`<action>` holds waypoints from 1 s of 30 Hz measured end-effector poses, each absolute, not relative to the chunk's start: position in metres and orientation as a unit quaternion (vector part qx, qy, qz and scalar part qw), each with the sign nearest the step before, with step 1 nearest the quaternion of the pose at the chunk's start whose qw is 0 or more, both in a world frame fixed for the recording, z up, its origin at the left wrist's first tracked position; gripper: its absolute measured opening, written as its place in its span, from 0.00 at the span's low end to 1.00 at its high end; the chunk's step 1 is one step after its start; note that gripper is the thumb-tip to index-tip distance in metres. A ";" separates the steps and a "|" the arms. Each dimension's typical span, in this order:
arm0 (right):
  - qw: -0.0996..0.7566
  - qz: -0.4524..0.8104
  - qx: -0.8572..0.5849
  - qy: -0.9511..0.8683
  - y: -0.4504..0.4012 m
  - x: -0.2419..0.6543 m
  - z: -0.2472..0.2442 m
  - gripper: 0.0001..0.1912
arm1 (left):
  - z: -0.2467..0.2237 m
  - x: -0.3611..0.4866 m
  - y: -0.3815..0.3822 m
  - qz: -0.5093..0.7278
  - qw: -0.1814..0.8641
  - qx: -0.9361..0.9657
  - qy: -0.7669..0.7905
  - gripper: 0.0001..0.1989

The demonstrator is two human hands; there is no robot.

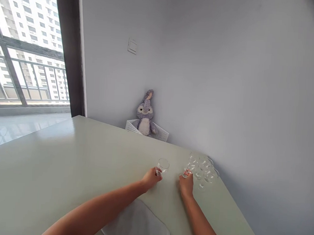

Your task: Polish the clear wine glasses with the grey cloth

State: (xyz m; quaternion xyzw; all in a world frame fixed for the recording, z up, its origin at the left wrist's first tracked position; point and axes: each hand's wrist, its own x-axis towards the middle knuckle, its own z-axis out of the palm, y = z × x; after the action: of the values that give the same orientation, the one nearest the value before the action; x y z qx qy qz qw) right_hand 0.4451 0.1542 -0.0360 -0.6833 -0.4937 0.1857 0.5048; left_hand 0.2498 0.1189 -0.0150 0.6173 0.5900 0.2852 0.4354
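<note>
Both hands are over the pale green desk. The left hand has its fingers curled around the lower part of a clear glass, whose bowl faces upward. To its right, the right hand is closed around the lower part of another glass, just beside a cluster of stemmed glasses near the wall. A grey cloth lies nearer the person, partly behind the left forearm.
</note>
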 end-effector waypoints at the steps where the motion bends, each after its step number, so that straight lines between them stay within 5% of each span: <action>1: 0.497 0.185 -0.686 -0.497 0.156 0.437 -0.037 0.26 | -0.017 0.248 0.120 0.290 0.438 0.611 0.592 0.12; 7: 0.459 0.231 -0.661 -0.547 0.161 0.382 -0.038 0.20 | -0.016 0.187 0.141 0.330 0.395 0.563 0.647 0.05; 18: 0.447 0.293 -0.549 -0.642 0.150 0.316 -0.041 0.17 | 0.016 0.027 0.189 0.384 0.318 0.424 0.756 0.15; 22: 0.450 0.304 -0.536 -0.647 0.150 0.319 -0.040 0.17 | 0.021 0.022 0.177 0.421 0.283 0.392 0.768 0.14; 26: 0.452 0.310 -0.546 -0.633 0.147 0.319 -0.038 0.20 | 0.016 0.051 0.149 0.471 0.212 0.356 0.779 0.24; 30: 0.457 0.386 -0.488 -0.635 0.140 0.316 -0.034 0.24 | 0.007 0.106 0.124 0.465 0.275 0.445 0.714 0.25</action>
State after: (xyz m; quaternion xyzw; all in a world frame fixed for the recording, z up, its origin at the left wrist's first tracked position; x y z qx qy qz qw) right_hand 0.3159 0.1402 -0.0337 -0.4884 -0.6352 0.3860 0.4571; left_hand 0.1057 0.1236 0.0068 0.4453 0.7140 0.4649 0.2754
